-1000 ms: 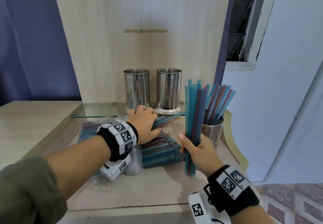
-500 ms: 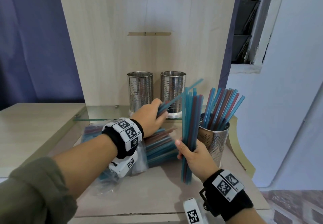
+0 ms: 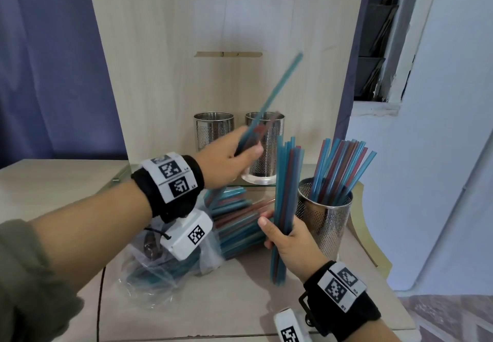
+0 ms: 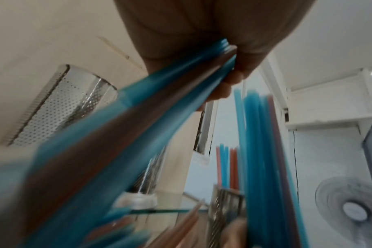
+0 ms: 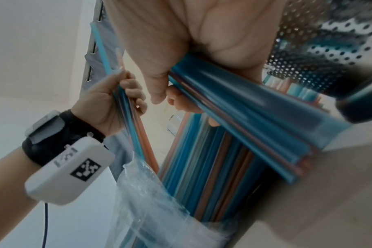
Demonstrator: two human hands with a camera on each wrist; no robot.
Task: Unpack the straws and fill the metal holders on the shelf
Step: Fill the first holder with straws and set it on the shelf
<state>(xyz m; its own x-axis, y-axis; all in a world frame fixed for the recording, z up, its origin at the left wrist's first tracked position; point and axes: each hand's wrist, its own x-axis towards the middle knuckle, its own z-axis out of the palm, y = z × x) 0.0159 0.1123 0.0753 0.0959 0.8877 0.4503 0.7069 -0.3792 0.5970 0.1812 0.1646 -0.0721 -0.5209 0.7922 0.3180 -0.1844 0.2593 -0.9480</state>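
My left hand [image 3: 234,154] grips a few blue and red straws [image 3: 269,101], raised and tilted up to the right in front of the right-hand shelf holder [image 3: 265,149]; they are blurred. My right hand [image 3: 290,237] holds an upright bundle of straws [image 3: 286,181] beside a metal holder [image 3: 325,216] on the table that has several straws in it. The other shelf holder [image 3: 213,130] stands on the glass shelf [image 3: 125,173]. A clear plastic bag [image 3: 165,269] with more straws [image 3: 237,221] lies on the table between my hands.
A wooden back panel [image 3: 213,34] rises behind the shelf. A purple curtain [image 3: 48,61] hangs at the left and a white wall [image 3: 440,154] stands at the right. The wooden table [image 3: 240,309] ends close to my right wrist.
My left hand has lifted a few straws out of the pile and swung them upward toward the right shelf holder. My right hand keeps its upright bundle near the table holder.
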